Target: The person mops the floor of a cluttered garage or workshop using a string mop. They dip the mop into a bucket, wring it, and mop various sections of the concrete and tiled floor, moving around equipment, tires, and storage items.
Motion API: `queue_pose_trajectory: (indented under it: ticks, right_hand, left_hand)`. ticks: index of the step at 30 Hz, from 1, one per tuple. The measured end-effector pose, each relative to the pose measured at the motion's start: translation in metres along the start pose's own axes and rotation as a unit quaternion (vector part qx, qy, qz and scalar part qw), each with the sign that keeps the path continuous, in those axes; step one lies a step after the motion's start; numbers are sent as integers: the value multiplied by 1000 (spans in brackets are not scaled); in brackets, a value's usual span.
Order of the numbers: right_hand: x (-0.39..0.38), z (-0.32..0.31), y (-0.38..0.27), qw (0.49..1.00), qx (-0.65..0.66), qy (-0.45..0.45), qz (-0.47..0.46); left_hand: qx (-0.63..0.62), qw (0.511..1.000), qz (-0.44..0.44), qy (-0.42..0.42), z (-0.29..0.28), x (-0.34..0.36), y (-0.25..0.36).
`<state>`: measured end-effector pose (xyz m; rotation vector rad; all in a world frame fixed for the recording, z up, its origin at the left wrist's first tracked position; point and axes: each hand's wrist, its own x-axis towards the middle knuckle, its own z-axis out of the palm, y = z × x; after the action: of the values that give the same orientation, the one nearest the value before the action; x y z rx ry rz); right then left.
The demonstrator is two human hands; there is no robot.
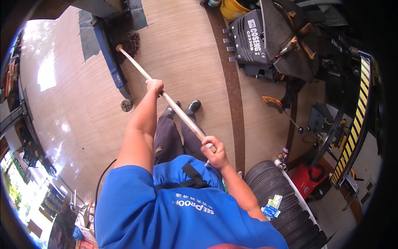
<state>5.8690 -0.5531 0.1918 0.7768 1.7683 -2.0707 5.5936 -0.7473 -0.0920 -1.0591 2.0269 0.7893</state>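
Observation:
A long pale-handled mop (pixel 182 114) slants from my waist to the floor at the far left. My left hand (pixel 155 86) is closed round the middle of its handle, with the arm stretched forward. Near the handle's upper end, my right hand (pixel 214 151) wraps round it in front of my right side. The dark, stringy mop head (pixel 131 41) lies on the floor against a blue lift arm (pixel 105 54). Part of the mop head sits close to that arm's side. A round pad (pixel 126 106) is at the arm's near end.
At the right stands a black and grey tyre machine (pixel 253 39), with a pedal (pixel 271 101) low beside it. Stacked tyres (pixel 269 178) are by my right elbow. Further right are a yellow-black striped bar (pixel 356 112) and a red case (pixel 306 178). A yellow bucket (pixel 232 9) is at the back.

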Motion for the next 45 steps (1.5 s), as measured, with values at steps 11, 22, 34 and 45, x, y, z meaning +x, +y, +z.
queue_pose_trajectory:
  ticks: [11, 22, 34, 45]
  right_hand:
    - [-246, -24, -15, 972, 75, 222, 14]
    - [-103, 21, 10, 902, 258, 344, -27]
    - [-337, 108, 10, 777, 306, 546, 62]
    - [-412, 122, -57, 862, 9, 501, 76]
  left_hand:
    - [107, 956, 153, -225, 93, -211, -65]
    - [500, 687, 453, -270, 186, -208, 34]
    - [700, 300, 516, -392, 179, -327, -157]
    - [555, 534, 256, -584, 85, -324, -186]
